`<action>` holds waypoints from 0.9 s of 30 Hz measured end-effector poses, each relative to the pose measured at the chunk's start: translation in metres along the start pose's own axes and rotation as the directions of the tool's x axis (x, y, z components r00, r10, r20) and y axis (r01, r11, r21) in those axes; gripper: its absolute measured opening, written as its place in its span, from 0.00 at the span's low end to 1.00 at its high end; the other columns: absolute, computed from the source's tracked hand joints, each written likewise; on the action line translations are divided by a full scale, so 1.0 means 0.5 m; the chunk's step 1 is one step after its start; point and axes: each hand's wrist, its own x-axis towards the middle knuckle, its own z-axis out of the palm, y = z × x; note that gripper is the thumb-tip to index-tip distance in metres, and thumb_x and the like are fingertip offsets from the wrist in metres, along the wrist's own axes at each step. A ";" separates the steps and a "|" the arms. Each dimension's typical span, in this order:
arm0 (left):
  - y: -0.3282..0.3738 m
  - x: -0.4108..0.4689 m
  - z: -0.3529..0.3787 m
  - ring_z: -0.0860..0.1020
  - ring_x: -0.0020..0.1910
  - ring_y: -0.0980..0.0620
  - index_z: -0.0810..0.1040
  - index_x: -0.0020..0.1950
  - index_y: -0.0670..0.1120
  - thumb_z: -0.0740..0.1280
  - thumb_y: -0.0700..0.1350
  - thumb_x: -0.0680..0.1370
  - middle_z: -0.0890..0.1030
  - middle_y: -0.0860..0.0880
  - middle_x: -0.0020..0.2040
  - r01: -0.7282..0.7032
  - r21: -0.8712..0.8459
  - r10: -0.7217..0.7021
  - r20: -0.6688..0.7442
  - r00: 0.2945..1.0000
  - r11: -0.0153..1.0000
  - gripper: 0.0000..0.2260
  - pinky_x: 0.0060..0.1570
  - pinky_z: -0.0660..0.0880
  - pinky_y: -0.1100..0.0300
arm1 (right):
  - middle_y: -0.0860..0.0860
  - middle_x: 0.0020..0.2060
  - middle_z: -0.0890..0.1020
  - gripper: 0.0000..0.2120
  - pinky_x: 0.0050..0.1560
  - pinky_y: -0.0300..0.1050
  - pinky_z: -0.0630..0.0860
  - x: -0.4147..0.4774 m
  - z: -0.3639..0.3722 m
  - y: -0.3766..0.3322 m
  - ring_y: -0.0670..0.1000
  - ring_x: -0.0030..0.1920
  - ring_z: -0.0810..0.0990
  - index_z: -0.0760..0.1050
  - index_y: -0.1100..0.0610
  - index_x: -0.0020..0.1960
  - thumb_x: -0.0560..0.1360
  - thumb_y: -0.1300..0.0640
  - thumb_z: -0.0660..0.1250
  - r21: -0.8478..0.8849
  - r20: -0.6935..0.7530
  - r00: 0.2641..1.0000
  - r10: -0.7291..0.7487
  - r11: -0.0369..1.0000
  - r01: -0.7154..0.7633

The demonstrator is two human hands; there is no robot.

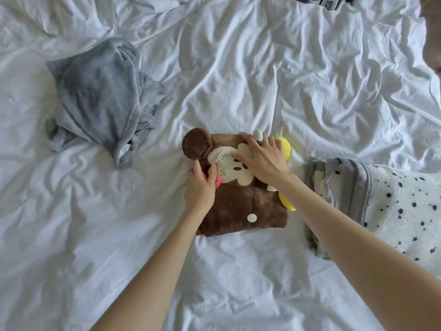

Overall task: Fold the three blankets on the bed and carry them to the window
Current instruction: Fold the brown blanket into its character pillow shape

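A brown cartoon-mouse blanket (241, 206) lies folded into a square in the middle of the bed, with a round brown ear, a cream face and yellow parts at its right side. My left hand (200, 187) grips its left edge, thumb over the top near a pink patch. My right hand (262, 158) presses flat on the cream face with fingers spread. A grey blanket (102, 96) sits crumpled at the left. A white blanket with black spots and a grey border (393, 204) lies folded at the right edge.
The white bed sheet (262, 68) is wrinkled all around. A dark patterned item (322, 1) shows at the top edge. A blurred beige shape (433, 32) fills the top right corner.
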 end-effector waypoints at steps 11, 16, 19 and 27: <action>-0.045 -0.101 -0.086 0.79 0.55 0.66 0.81 0.59 0.51 0.65 0.61 0.75 0.85 0.60 0.51 0.314 -0.588 -0.094 0.373 0.923 0.745 0.19 0.63 0.71 0.60 | 0.47 0.57 0.77 0.45 0.52 0.48 0.70 0.087 -0.079 0.004 0.53 0.58 0.75 0.69 0.44 0.65 0.55 0.21 0.66 0.138 0.474 0.880 0.011 0.987 -0.087; -0.058 -0.103 -0.093 0.76 0.61 0.63 0.79 0.64 0.51 0.64 0.60 0.77 0.83 0.58 0.56 0.408 -0.553 -0.100 0.502 0.859 0.726 0.20 0.61 0.69 0.63 | 0.45 0.48 0.78 0.46 0.42 0.45 0.72 0.057 -0.072 0.015 0.46 0.46 0.76 0.71 0.46 0.55 0.46 0.17 0.64 0.206 0.483 0.872 0.078 0.958 -0.200; -0.051 -0.084 -0.121 0.78 0.60 0.60 0.79 0.63 0.55 0.68 0.61 0.75 0.82 0.58 0.58 0.371 -0.533 -0.091 0.478 0.874 0.760 0.20 0.57 0.72 0.66 | 0.45 0.45 0.77 0.47 0.39 0.45 0.71 0.018 -0.082 0.014 0.46 0.44 0.76 0.71 0.50 0.52 0.46 0.17 0.64 0.237 0.428 0.893 0.138 0.936 -0.259; -0.029 0.022 -0.231 0.76 0.42 0.48 0.76 0.47 0.38 0.68 0.62 0.73 0.77 0.42 0.43 0.194 -0.484 -0.075 0.254 0.964 0.853 0.25 0.42 0.70 0.55 | 0.52 0.53 0.81 0.58 0.52 0.49 0.77 -0.185 -0.039 0.021 0.52 0.50 0.80 0.73 0.57 0.57 0.43 0.15 0.60 0.340 0.619 0.739 0.265 0.759 -0.556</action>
